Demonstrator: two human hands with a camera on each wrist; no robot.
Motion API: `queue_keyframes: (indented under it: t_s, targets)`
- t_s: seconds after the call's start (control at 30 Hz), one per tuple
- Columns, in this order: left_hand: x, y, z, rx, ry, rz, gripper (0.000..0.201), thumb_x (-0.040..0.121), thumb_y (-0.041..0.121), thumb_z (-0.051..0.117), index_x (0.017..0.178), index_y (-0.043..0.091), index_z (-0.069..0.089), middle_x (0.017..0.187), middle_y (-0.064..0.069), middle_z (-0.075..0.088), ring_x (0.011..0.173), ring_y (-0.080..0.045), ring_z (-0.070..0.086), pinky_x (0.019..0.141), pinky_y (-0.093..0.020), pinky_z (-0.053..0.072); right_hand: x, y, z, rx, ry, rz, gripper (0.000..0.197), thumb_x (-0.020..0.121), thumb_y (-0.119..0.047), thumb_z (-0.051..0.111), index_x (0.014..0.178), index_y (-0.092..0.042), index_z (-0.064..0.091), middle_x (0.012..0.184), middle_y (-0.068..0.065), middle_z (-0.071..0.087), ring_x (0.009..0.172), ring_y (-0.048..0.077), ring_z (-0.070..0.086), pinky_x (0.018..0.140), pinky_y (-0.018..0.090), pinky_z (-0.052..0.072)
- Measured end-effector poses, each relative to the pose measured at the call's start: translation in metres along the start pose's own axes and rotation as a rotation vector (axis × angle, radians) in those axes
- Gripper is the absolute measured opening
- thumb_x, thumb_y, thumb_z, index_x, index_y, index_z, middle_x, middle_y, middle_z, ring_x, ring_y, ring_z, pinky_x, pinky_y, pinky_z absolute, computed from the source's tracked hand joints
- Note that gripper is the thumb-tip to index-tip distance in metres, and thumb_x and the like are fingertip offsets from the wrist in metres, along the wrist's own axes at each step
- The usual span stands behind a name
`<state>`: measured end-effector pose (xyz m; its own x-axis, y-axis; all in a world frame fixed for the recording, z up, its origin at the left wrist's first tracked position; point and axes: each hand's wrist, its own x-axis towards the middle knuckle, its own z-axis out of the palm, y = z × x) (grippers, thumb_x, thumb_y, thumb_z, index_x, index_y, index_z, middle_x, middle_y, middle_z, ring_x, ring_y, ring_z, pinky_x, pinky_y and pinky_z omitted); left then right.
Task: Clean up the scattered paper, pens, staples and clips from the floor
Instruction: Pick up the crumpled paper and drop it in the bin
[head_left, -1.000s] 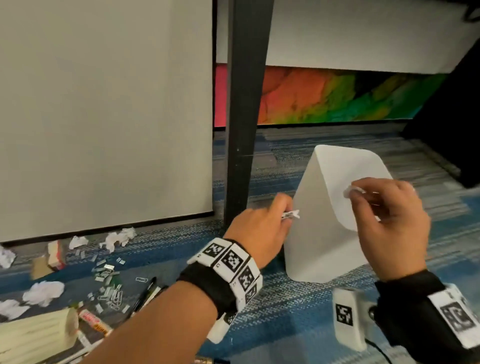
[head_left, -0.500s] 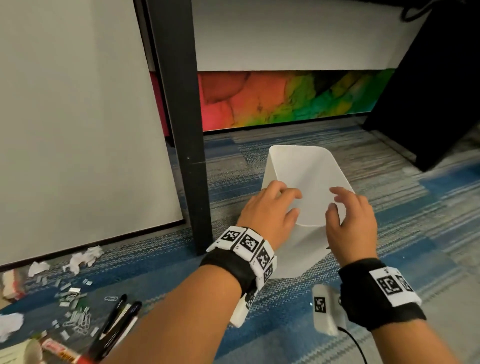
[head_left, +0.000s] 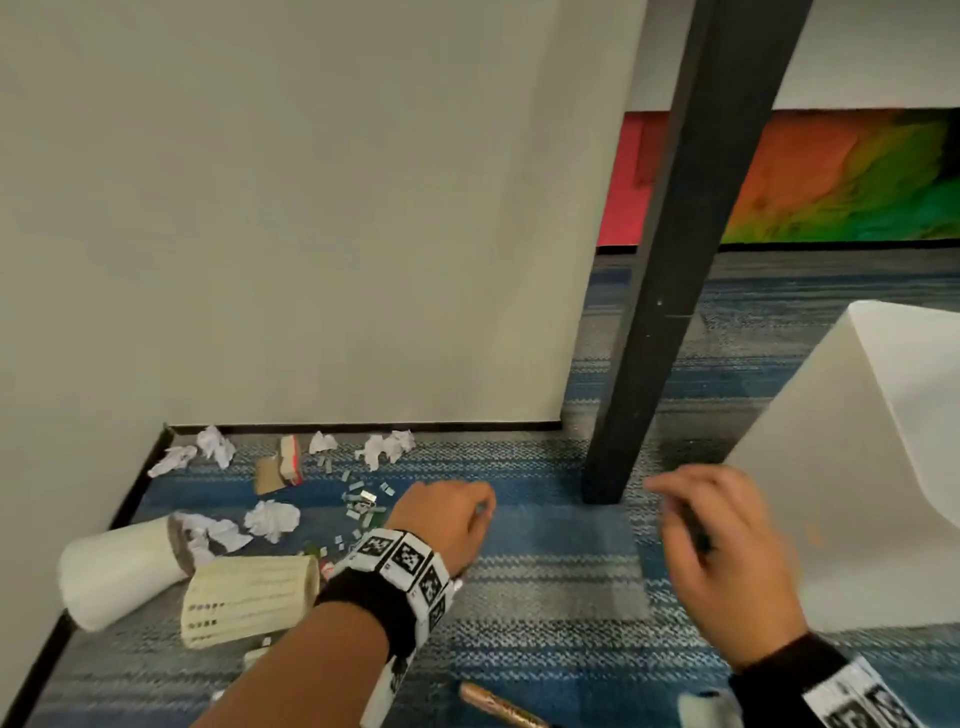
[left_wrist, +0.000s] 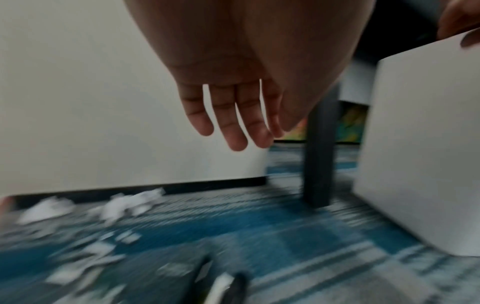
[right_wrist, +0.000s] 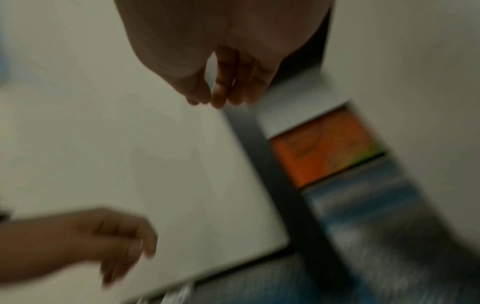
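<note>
Litter lies on the blue carpet at the left: crumpled paper balls (head_left: 272, 519) (head_left: 384, 449) (head_left: 213, 444) and several loose staples and clips (head_left: 363, 501). My left hand (head_left: 485, 506) hovers just right of the staples. In the left wrist view the left hand (left_wrist: 233, 133) has straight fingers and is empty. My right hand (head_left: 670, 499) hangs in front of the white bin (head_left: 831, 493), fingers loosely curled. In the blurred right wrist view the right hand (right_wrist: 221, 98) holds nothing that I can see. The bin (left_wrist: 428, 144) stands at the right.
A black table leg (head_left: 649, 364) stands between my hands, and a beige partition (head_left: 311, 208) closes the back. A tipped white cup (head_left: 114, 571), a ridged cream cup (head_left: 249, 597) and a torn cardboard box (head_left: 280, 465) lie among the litter. A copper-coloured pen (head_left: 498, 706) lies near my left arm.
Both hands held small scraps at the bin, then let them go. They have since come off the rim, moving left and down toward the floor litter, and the view swung left.
</note>
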<state>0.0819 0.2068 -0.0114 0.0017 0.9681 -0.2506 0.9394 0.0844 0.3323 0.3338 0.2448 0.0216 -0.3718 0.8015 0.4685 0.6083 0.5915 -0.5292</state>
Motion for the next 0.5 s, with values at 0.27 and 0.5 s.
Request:
queue_keyframes:
  t_s: [0.27, 0.5]
  targets:
    - [-0.008, -0.133, 0.008, 0.061, -0.066, -0.404, 0.023, 0.093, 0.031, 0.041, 0.113, 0.028, 0.050, 0.112, 0.001, 0.063, 0.107, -0.023, 0.057, 0.092, -0.037, 0.041, 0.040, -0.018, 0.191, -0.069, -0.799, 0.003, 0.036, 0.092, -0.019, 0.049, 0.128, -0.021, 0.049, 0.119, 0.003, 0.048, 0.113, 0.024, 0.048, 0.094, 0.032, 0.042]
    - [-0.002, -0.209, 0.021, 0.051, -0.136, -0.628, 0.026, 0.091, 0.020, 0.045, 0.116, 0.024, 0.049, 0.124, -0.007, 0.052, 0.105, -0.030, 0.055, 0.088, -0.040, 0.047, 0.107, -0.051, 0.309, -0.232, -1.091, -0.147, 0.053, 0.089, -0.014, 0.047, 0.140, -0.018, 0.033, 0.136, 0.014, 0.037, 0.121, 0.035, 0.044, 0.098, 0.042, 0.043]
